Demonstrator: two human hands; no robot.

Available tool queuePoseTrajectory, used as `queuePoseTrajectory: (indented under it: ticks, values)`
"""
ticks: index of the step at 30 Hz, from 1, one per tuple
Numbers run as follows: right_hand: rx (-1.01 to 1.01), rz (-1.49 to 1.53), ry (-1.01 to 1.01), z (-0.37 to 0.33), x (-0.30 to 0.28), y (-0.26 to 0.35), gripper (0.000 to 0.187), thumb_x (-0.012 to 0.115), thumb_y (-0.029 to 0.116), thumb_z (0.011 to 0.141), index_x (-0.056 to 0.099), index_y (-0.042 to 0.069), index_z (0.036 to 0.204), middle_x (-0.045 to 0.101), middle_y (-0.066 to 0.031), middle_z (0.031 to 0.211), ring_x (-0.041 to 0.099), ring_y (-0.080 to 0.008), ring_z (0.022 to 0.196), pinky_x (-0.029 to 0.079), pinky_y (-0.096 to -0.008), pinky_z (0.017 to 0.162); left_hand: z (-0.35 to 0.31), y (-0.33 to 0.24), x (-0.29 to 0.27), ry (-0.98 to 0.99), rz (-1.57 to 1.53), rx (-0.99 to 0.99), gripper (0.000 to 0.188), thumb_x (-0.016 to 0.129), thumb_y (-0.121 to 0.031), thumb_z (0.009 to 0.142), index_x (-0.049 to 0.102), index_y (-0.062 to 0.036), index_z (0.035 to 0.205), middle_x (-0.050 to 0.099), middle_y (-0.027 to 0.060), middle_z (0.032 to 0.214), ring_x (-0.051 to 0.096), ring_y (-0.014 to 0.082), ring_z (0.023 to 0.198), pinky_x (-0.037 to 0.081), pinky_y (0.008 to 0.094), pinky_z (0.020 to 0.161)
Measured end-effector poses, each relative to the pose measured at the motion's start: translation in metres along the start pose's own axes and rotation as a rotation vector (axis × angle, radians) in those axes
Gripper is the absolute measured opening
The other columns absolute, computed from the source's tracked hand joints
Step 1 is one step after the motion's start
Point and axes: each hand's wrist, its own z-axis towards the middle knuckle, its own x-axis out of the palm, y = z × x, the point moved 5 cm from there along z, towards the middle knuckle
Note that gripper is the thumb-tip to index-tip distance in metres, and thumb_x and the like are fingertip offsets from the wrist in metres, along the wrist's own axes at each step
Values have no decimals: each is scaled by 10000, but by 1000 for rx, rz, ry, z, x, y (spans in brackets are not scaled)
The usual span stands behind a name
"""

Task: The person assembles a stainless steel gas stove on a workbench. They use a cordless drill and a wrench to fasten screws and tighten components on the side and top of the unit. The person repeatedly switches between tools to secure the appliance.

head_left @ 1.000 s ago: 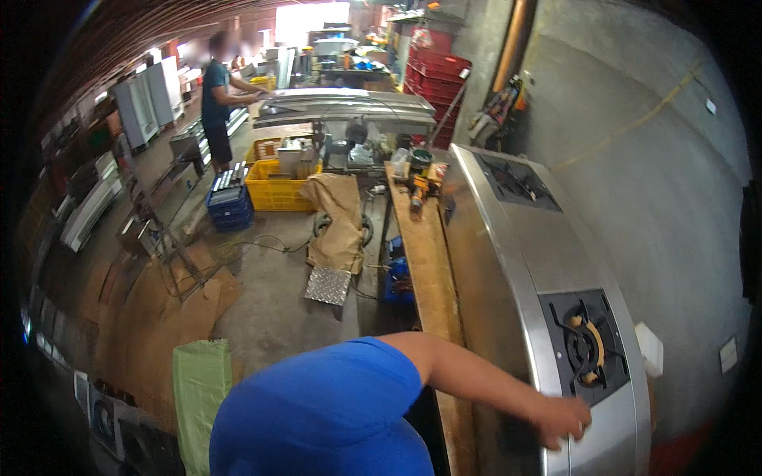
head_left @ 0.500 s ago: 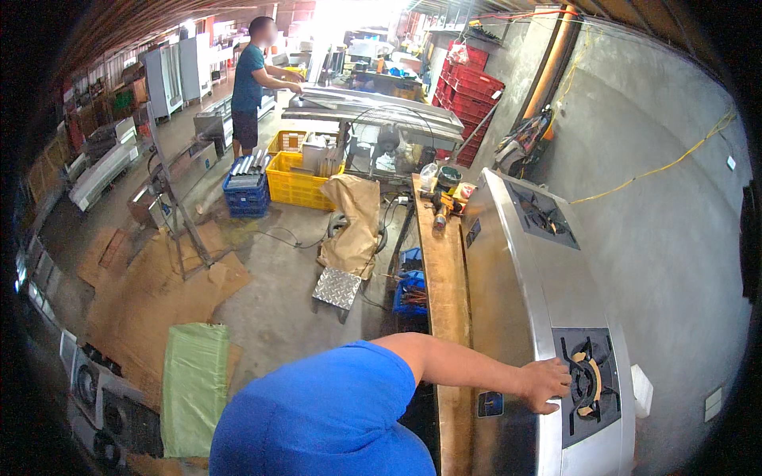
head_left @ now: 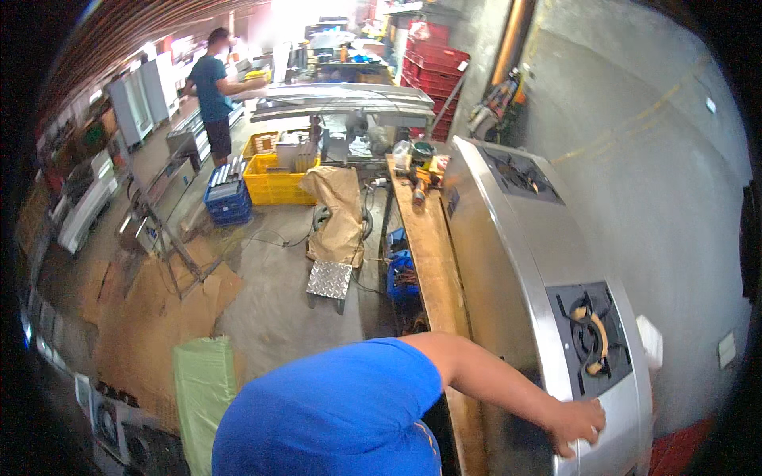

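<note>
My left hand [head_left: 578,427] reaches across from the blue sleeve [head_left: 333,397] to a long stainless-steel gas stove [head_left: 520,238]. Its fingers are curled down at the steel top, just on the near side of the closer burner [head_left: 589,337]. What the fingers hold, if anything, is hidden beneath them. That burner has a black grate and a tan curved piece on its ring. A second burner [head_left: 521,176] sits at the stove's far end. My right hand does not show.
A wooden plank [head_left: 432,246] runs along the stove, with an orange-and-black power tool [head_left: 421,189] on it. Beyond stand a yellow crate [head_left: 278,184], a blue crate [head_left: 228,202] and a co-worker [head_left: 213,99] at long metal pieces. Cardboard [head_left: 159,309] covers part of the floor.
My left hand has moved from beside the closer burner to the steel on its near side. The view has shifted, and the co-worker's arms have changed position.
</note>
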Motion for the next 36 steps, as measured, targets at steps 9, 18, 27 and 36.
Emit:
queuePoseTrajectory:
  ticks: [9,18,27,36]
  values:
    - [438,-678,-95,-230,-194,-240,432,532,166,957,528,64,1377,566,-133,1371,524,-308,1254,417,-431,1049,114,-190,211,545,-488,331,604,837,-490,578,721,-73,999,627,197,1124,549,382,1117,408,528,977]
    - [512,-251,-523,-221,-155,-191,199,633,124,888,602,23,1058,639,-160,1002,632,-357,928,504,-419,827,155,-159,247,629,-724,-1,445,498,-365,1012,591,8,1238,627,230,1187,585,388,1140,446,463,986]
    - [319,-560,-189,-197,-130,-199,340,667,88,744,634,67,1082,601,-181,1134,573,-405,1035,503,-479,841,156,-160,241,638,-753,-83,372,528,-330,1002,629,2,1136,648,219,1068,618,393,1029,476,444,911]
    - [351,-580,-173,-205,-127,-225,298,639,71,778,619,62,1074,604,-175,1107,570,-395,1040,502,-470,887,155,-161,242,642,-713,-26,371,551,-360,985,649,-6,1044,637,195,986,604,385,971,478,448,875]
